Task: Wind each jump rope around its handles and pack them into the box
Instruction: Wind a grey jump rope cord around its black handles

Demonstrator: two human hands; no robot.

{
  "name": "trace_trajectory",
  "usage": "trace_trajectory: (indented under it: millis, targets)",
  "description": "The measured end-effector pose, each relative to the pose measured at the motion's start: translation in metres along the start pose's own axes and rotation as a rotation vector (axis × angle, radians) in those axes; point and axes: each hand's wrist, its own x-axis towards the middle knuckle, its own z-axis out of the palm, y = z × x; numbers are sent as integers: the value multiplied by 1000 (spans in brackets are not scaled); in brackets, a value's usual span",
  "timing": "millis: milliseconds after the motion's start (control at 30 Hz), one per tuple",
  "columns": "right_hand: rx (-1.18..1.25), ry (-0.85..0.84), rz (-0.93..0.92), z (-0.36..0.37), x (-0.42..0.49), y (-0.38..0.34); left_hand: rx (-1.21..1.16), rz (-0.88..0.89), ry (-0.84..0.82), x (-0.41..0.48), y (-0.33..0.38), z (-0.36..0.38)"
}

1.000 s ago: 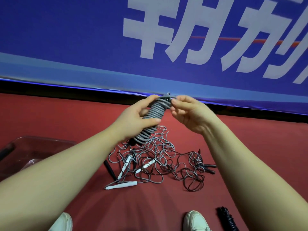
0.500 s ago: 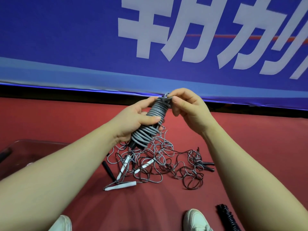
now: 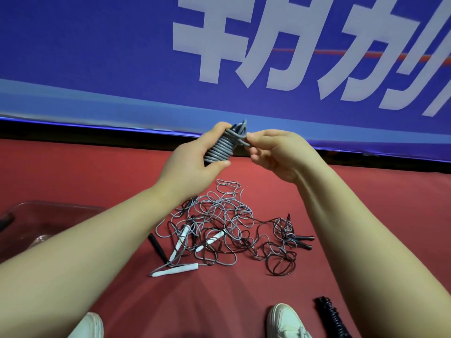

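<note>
Tucking the tail end

Your left hand (image 3: 195, 162) grips the coiled grey plastic jump rope bundle (image 3: 219, 151) so it can't unwind; your right hand (image 3: 273, 152) pinches its loose loop to tuck.

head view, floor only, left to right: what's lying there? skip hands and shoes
clear box → loose black handle → rope tangle → pair of black handles → wound black rope
</note>
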Motion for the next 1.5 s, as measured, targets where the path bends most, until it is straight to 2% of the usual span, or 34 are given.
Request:
trace_trajectory:
  millis: [133, 200, 300, 367, 433, 600, 667, 733, 767, 867, 933, 1000, 1067, 1100, 1200, 1267, 1333, 1400, 1500]
  targets:
    - [-106, 93, -143, -9, -3, 2, -35, 30, -215, -2, -12, -2]
    - [-178, 64, -179, -13, -7, -1, -93, 25, -286, -8, -11, -1]
    - [-328, -88, -97, -16, -11, -2, -200, 4, -260, -9, -6, 2]
    - [-322, -132, -40, -17, -12, 2, -188, 20, -220, -5, -7, 4]
    - [-218, -127, -27, -18, -8, 8, -147, 43, -208, -3, -6, 4]
    - [388, -43, 107, -19, -2, 14, -104, 38, -183, -1, -4, 7]
    - [492, -55, 132, -17, -1, 16, -76, 12, -132, 1, -6, 9]
    - [359, -77, 18, -15, -2, 18, -51, -52, -72, 3, -11, 11]
    - [167, -97, -102, -15, -2, 18, -72, -87, -59, 3, -12, 10]
    - [-712, -122, -575, -12, -2, 20, -101, -134, -63, 6, -17, 7]
    - [-913, -131, -761, -10, 2, 24, -53, -121, -100, 5, -18, 4]
    - [-964, -110, -845, -8, 7, 28, -59, -119, -125, 5, -18, 2]
    - [-834, -94, -795, -1, 7, 32, -109, -124, -131, 5, -16, 1]
    - [-624, -95, -720, 4, 5, 33, -140, -127, -128, 6, -15, 1]
    - [379, -141, -401, 17, 2, 30, -338, -186, -105, 10, -9, 3]
    - [686, -107, -237, 23, 5, 28, -469, -230, -75, 12, -6, 6]
    - [770, -86, -128, 25, 8, 24, -503, -269, -18, 13, -7, 9]
    - [739, -46, -17, 23, 13, 22, -451, -272, 26, 12, -8, 9]
    - [589, 66, 130, 16, 18, 20, -101, -123, 39, 8, -4, 8]
